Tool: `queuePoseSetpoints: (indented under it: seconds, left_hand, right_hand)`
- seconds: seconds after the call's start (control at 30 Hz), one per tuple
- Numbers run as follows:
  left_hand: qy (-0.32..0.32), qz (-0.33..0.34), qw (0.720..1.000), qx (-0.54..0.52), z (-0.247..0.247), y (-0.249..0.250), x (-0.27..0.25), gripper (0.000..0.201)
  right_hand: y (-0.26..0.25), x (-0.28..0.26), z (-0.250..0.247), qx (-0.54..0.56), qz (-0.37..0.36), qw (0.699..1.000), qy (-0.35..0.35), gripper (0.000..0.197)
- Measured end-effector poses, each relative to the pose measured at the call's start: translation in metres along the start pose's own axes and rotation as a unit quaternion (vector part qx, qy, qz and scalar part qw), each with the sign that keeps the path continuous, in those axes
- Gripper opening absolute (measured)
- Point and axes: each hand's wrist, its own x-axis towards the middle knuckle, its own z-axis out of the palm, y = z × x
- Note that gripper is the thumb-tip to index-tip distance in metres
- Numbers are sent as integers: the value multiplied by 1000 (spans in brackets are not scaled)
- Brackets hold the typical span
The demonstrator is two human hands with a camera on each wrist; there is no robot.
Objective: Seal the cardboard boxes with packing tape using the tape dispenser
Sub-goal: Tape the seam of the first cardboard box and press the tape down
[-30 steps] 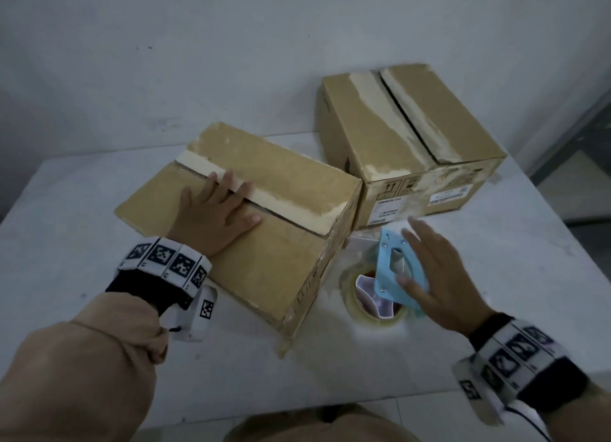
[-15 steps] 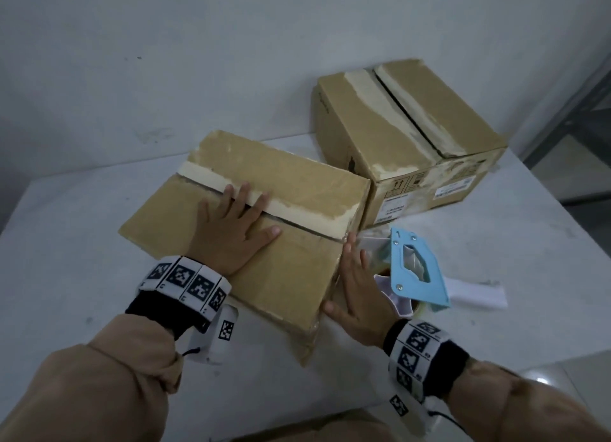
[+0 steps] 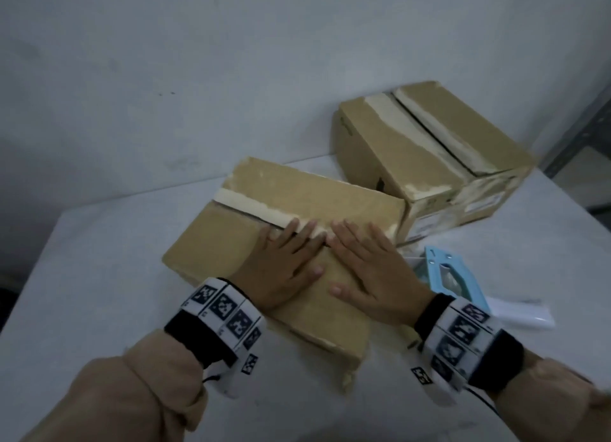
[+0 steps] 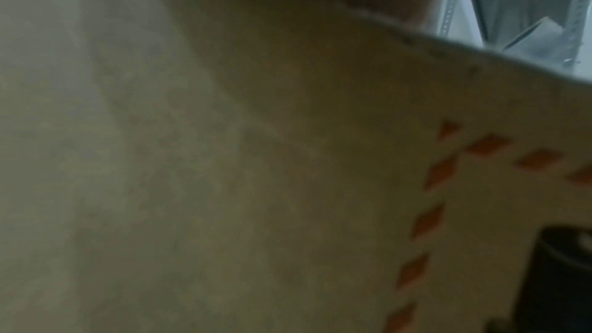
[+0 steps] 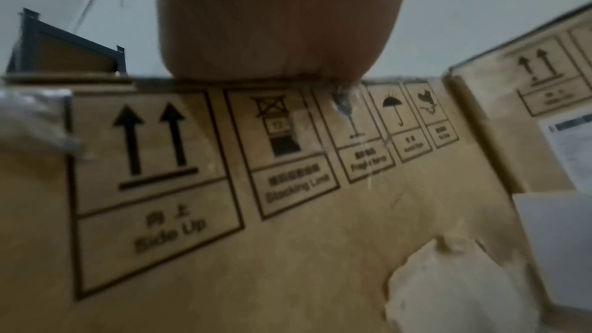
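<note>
Both flat hands, left hand [image 3: 284, 263] and right hand [image 3: 373, 273], press the nearer brown cardboard box [image 3: 231, 230] flaps closed; next: grab the light-blue plastic tape dispenser [image 3: 444, 273].

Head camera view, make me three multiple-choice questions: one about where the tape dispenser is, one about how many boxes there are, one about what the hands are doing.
1. Where is the tape dispenser?
A. On the table, right of the near box
B. On the far box
C. In the left hand

2. How many cardboard boxes?
A. One
B. Two
C. Four

3. How are the hands?
A. Both flat on the near box
B. Both gripping tape
C. Both off the table

Answers: 1 A, it lies beside the near box. 2 B, near box and far box. 3 A, left hand and right hand lie with straight fingers on top.
</note>
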Motion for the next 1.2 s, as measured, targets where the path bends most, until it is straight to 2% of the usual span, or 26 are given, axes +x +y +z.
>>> queuePoseSetpoints:
  seconds: [0.07, 0.13, 0.17, 0.27, 0.37, 0.5, 0.6, 0.77, 0.9, 1.03, 1.1, 1.2]
  left_hand:
    - [4, -17, 1000, -3, -2, -11, 2, 79]
    - [3, -54, 999, -3, -8, -30, 5, 68]
    - [7, -77, 997, -2, -10, -44, 6, 69]
    - [22, -147, 989, 2, -16, -88, 7, 88]
    - [24, -184, 983, -8, -16, -114, 6, 66]
    - [50, -196, 978, -48, -15, -120, 9, 57]
    - [69, -238, 966, -74, -11, -117, 11, 60]
    - [108, -354, 915, -160, -14, -108, 9, 84]
    - [82, -363, 916, -149, -26, -100, 7, 90]
    - [75, -369, 918, -124, -21, -74, 8, 123]
    - [79, -343, 930, -107, -13, -50, 13, 128]
    - [54, -265, 958, -97, 0, -21, 13, 117]
  right_hand:
    - [1, 0, 1, -22, 4, 999, -26, 85]
    - [2, 0, -1, -34, 5, 999, -42, 86]
    - [2, 0, -2, -36, 5, 998, -48, 85]
    - [1, 0, -4, -39, 5, 998, -50, 82]
    - [1, 0, -5, -32, 3, 999, -43, 77]
    - [2, 1, -5, -30, -2, 998, -51, 70]
    - [1, 0, -4, -36, 5, 998, -60, 71]
    - [-2, 0, -5, -35, 20, 997, -67, 74]
    - [-2, 1, -5, -37, 24, 996, -82, 75]
    - [-2, 1, -4, -37, 25, 995, -87, 76]
    - [-2, 1, -4, -35, 22, 996, -80, 75]
    - [-2, 1, -4, -23, 23, 997, -75, 75]
